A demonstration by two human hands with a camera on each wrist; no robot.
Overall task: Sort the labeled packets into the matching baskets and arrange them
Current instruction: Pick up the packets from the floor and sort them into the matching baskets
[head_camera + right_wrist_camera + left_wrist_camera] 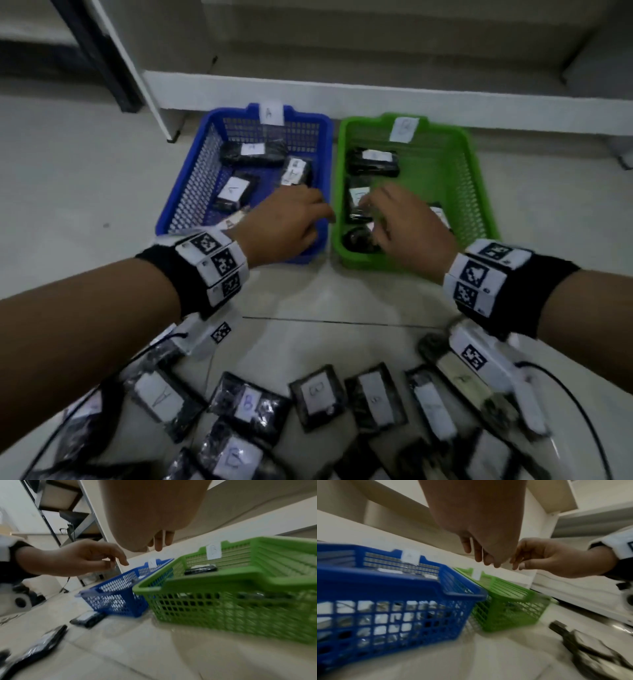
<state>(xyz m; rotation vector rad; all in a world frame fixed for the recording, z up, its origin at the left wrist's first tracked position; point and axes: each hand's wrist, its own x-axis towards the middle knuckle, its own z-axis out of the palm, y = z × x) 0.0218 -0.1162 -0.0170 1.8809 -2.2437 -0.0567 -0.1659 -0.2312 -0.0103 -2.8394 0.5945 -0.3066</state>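
Black packets with white paper labels are split between two baskets and a loose spread on the pale floor. In the head view the blue basket [191, 192], tagged A on its far rim, sits at about eleven o'clock from the picture's centre and holds several packets; one labelled A [233, 193] lies near its left wall, another [253, 150] lies across the far end, and a third [295, 171] stands close to the right wall. Just beside it, at about one o'clock, the green basket [476, 192] carries a tag B on its far rim; one packet [373, 161] lies across its far end, another [358, 202] lies lengthwise along the left wall, and a dark one [356, 240] sits in the near left corner. The left hand [284, 222] hovers above the near right corner of the blue basket, fingers loosely hanging down and holding nothing, as the left wrist view shows. The right hand [407, 226] hovers over the near left part of the green basket, fingers relaxed and pointing down, also with nothing in them. Both wrists wear black bands with white marker blocks. At six o'clock, near the person, the unsorted packets [315, 394] lie in a rough row on the floor, their labels reading A or B where legible; some are too blurred to read. Thin black cables [582, 411] curve along the floor at five and seven o'clock.
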